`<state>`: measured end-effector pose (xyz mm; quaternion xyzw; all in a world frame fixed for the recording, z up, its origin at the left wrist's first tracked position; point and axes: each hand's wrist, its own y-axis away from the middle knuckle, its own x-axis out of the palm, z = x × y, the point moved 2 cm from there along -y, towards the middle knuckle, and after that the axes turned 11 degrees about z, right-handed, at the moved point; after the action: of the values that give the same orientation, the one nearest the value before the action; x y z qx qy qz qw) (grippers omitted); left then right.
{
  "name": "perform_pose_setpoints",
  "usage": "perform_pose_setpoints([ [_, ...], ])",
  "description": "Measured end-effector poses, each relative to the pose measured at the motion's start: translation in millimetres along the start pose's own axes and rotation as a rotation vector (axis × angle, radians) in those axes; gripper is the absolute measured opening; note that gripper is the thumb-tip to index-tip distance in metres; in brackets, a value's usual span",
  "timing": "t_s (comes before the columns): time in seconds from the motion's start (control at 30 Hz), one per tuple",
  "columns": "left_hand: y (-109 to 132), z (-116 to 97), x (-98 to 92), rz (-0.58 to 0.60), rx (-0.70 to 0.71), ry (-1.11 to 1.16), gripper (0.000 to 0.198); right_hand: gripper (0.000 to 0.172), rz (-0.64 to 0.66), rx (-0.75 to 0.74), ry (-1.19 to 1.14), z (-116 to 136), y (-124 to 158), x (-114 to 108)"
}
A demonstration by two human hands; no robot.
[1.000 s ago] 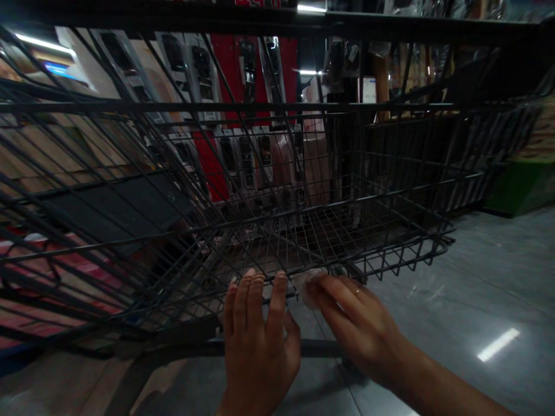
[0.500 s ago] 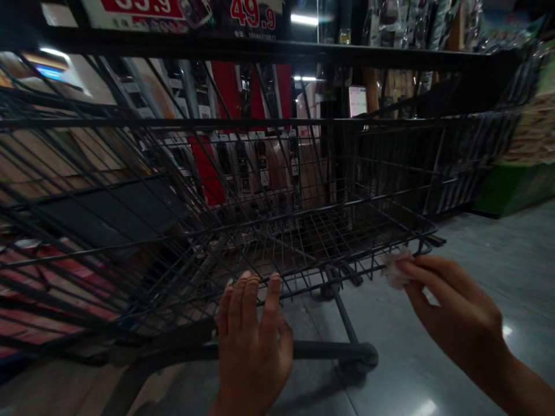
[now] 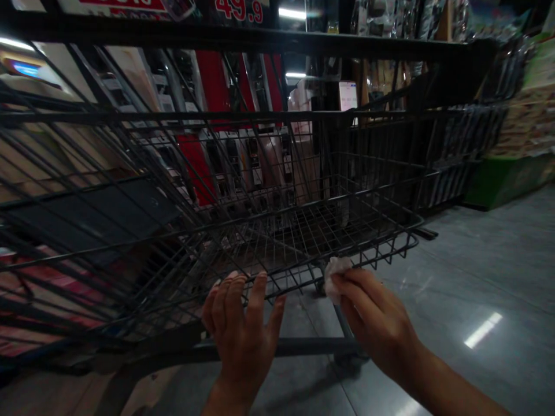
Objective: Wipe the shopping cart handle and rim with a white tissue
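A dark wire shopping cart (image 3: 243, 222) fills most of the view, its side facing me. Along the lower rail of its basket, my right hand (image 3: 381, 323) pinches a crumpled white tissue (image 3: 337, 276) and holds it against the wires. To the left, my left hand (image 3: 243, 329) has its fingers spread, with the fingertips at the bottom edge of the basket. Nothing shows in that hand; whether its fingertips press on the wire is hard to tell.
Behind the cart stand shelves of packaged goods with red panels (image 3: 197, 167) and a price sign (image 3: 238, 10). A green-based stack (image 3: 498, 179) is at the right. Below lies a shiny grey floor (image 3: 468, 277); the cart's lower frame (image 3: 303, 346) crosses near my hands.
My right hand has moved left along the basket's lower rail with the tissue, closer to my left hand. The left thumb has spread outward. The view has shifted slightly.
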<state>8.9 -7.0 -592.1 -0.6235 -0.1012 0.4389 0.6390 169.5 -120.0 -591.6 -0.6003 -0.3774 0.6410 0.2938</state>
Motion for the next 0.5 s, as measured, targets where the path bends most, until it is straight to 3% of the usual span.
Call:
perform_pose_setpoints([
  [0.27,0,0,0.8,0.024,0.012,-0.024,0.068,0.024,0.035,-0.044,-0.029,19,-9,14],
  [0.5,0,4,2.3,-0.011,0.063,-0.036,0.057,0.019,0.017,0.042,0.024,-10,-3,-7],
])
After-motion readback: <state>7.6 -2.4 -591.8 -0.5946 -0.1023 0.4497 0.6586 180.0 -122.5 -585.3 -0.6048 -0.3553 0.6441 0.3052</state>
